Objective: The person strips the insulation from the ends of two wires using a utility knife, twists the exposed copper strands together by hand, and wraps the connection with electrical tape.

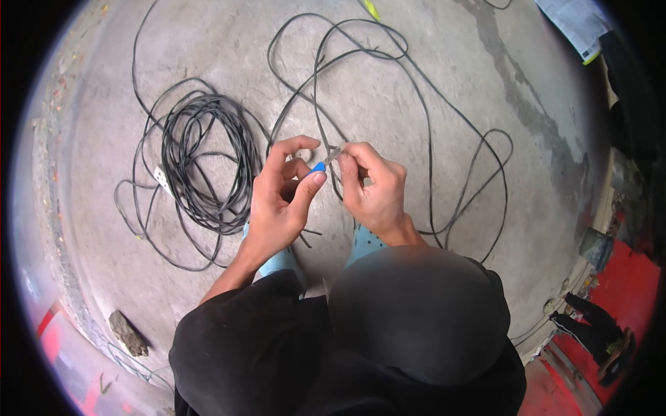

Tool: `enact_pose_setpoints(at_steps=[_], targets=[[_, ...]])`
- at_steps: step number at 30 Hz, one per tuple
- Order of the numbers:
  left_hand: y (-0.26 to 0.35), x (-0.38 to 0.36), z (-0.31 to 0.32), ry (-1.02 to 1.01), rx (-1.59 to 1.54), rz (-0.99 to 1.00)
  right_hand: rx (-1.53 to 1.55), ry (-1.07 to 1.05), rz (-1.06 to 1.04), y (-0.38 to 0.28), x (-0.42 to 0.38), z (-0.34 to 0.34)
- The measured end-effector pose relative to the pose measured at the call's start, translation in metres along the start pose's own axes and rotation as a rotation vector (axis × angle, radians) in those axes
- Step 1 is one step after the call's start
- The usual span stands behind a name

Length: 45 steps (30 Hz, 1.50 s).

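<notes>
In the middle of the view my left hand [286,191] pinches a small blue object [318,168] between thumb and fingers, its index finger curled above. My right hand [373,186] is closed on a thin greyish strip [334,154], which reaches to the blue object. What the strip is, I cannot tell. A black cable [316,93] runs down from above to the spot between both hands. To the left lies a coil of black cable [211,163] on the floor.
More loops of cable [429,132] spread over the concrete floor [347,243]. A white socket block [163,179] touches the coil. A stone [127,333] lies lower left. A printed sheet [572,24] is at the upper right, dark clothing [590,322] at the lower right.
</notes>
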<state>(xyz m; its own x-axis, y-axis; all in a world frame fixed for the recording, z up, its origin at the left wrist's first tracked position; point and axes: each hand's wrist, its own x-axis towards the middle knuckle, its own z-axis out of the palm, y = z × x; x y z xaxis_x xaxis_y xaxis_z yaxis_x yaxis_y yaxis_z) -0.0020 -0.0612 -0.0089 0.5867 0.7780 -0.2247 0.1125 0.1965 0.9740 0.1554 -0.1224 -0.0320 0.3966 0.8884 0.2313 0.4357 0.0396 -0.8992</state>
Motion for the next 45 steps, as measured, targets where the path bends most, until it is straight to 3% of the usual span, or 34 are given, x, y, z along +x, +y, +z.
enact_pose_setpoints(at_steps=[7,19,31,45], targets=[[-0.005,0.001,0.003,0.008,0.084,0.031,-0.028,-0.034,-0.001,0.0,-0.003,-0.003],[-0.002,-0.001,0.004,0.004,-0.05,-0.012,-0.031,-0.03,-0.034,-0.005,-0.003,-0.004],[-0.007,-0.003,0.008,0.103,0.086,0.134,-0.09,-0.059,-0.077,-0.01,-0.003,-0.002],[-0.001,-0.003,0.005,0.144,0.063,0.092,-0.056,-0.105,-0.102,-0.01,-0.005,0.0]])
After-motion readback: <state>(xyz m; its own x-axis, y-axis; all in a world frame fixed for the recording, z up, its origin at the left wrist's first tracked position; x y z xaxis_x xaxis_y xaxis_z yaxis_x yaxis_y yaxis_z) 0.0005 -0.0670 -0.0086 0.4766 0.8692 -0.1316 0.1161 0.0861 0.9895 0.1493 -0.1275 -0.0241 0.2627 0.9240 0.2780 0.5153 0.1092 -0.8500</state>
